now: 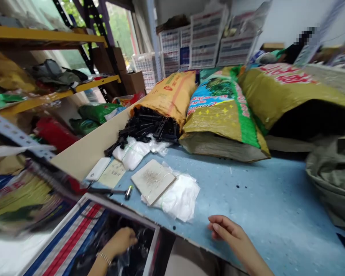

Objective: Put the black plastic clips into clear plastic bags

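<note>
My left hand [121, 241], with a bracelet at the wrist, is down inside a striped bag-lined box [83, 234] below the table edge. Dark parts and clear plastic [123, 257] lie under it; its fingers are blurred, so I cannot tell whether they grip anything. Close to the table's front edge, my right hand [224, 228] has its fingers curled in and shows nothing in them. To its left lies a stack of white plastic bags [184, 197], partly covered by a square pale board [153, 178] with brown specks. Beside the board is a small hammer-like tool [128, 192].
Black plastic parts [152, 124] spill from an orange sack [172, 94]. A green and gold sack [221, 119] and an open-mouthed gold sack [293, 92] lie behind the blue tabletop [247, 203]. A white device [98, 168] and a note [112, 173] sit left; yellow shelving [46, 36] stands beyond.
</note>
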A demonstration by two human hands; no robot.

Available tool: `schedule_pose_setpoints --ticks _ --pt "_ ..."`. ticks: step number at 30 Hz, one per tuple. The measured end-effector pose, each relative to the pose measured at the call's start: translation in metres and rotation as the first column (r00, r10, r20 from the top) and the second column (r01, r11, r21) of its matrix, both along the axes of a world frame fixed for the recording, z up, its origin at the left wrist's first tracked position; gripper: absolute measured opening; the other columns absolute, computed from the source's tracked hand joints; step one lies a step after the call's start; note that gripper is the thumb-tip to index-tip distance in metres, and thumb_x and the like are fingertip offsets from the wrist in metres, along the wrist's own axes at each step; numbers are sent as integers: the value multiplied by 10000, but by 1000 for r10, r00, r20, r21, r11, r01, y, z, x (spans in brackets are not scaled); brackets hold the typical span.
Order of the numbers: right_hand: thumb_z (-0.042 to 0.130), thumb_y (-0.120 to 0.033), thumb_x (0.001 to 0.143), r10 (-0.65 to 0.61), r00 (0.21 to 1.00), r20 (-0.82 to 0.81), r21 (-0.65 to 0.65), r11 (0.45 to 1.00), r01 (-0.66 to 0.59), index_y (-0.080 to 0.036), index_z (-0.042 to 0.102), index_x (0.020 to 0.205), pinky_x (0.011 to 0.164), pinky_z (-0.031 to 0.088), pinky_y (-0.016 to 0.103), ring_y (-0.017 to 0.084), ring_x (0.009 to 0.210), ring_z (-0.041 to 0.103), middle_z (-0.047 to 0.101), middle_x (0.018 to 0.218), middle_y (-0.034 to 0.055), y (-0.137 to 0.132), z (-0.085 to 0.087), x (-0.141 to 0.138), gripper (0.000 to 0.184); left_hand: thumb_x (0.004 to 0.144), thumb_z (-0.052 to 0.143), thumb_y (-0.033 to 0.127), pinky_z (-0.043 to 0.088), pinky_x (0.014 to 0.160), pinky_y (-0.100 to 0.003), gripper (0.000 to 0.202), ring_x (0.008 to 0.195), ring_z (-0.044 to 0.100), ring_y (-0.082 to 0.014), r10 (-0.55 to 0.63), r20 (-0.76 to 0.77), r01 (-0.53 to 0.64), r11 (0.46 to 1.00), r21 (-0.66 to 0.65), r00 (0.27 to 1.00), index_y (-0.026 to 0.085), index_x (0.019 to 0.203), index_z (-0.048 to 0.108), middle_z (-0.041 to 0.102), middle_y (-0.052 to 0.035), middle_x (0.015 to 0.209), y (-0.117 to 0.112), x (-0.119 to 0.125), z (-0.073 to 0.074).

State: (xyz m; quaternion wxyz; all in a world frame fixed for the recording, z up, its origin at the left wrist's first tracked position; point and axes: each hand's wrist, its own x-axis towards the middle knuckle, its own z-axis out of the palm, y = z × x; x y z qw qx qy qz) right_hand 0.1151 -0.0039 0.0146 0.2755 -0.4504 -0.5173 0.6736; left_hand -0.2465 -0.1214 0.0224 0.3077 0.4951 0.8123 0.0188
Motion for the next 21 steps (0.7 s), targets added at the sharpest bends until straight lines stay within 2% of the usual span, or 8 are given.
schedule_pose_setpoints --ticks 3,5,8,10,12,14,17,21 --pt "553 -481 813 -187 971 150 313 940 133 -205 571 1138 751 510 382 210 792 603 633 998 90 50 1 33 427 739 617 328 513 788 -317 202 849 664 -222 -243 517 222 970 103 820 251 897 715 728 -9 872 37 38 20" --pt "548 -466 805 -395 883 253 591 786 182 -204 495 1239 806 489 407 240 902 578 572 1124 121 98 14 55 509 801 579 346 493 881 -345 340 986 638 -223 -348 685 209 937 281 641 255 1122 641 687 -48 1081 81 66 32" --pt "610 -435 741 -693 646 321 859 500 110 -159 416 1313 915 399 499 336 1094 475 477 1237 187 175 41 84 664 814 561 304 430 988 -417 506 1183 529 -249 -362 559 -49 807 589 746 218 1306 484 512 -129 1321 174 102 47" --pt "641 -378 694 -787 529 318 904 420 81 -140 432 1291 938 343 540 392 1161 404 452 1265 214 221 56 96 676 748 624 261 320 1074 -482 687 1341 341 -293 -241 426 -201 615 762 872 171 1380 372 335 -166 1443 245 117 56" --pt "582 -285 702 -801 518 301 891 430 147 -148 477 1220 930 342 511 379 1145 425 491 1229 203 261 66 103 546 682 681 212 214 1124 -495 760 1402 200 -312 -146 433 -328 456 827 889 136 1371 371 275 -170 1471 313 124 65" --pt "460 -215 731 -788 556 266 860 454 231 -175 507 1128 885 387 433 314 1059 507 566 1118 159 292 70 107 401 725 648 184 230 1122 -473 574 1365 287 -300 -137 550 -462 398 792 824 115 1270 483 409 -160 1383 371 126 74" --pt "323 -216 768 -781 583 224 842 456 287 -205 503 1016 742 445 334 244 893 588 624 940 90 326 71 107 306 881 504 211 404 1002 -455 237 1121 548 -246 -158 695 -591 417 691 702 103 1069 598 606 -114 1101 435 130 84" --pt "344 -329 773 -757 609 236 810 499 308 -229 503 856 611 424 285 225 730 597 625 750 27 346 68 107 205 897 548 336 516 834 -421 307 977 604 -210 -144 788 -673 442 593 599 148 1139 562 598 -80 1135 474 146 85"
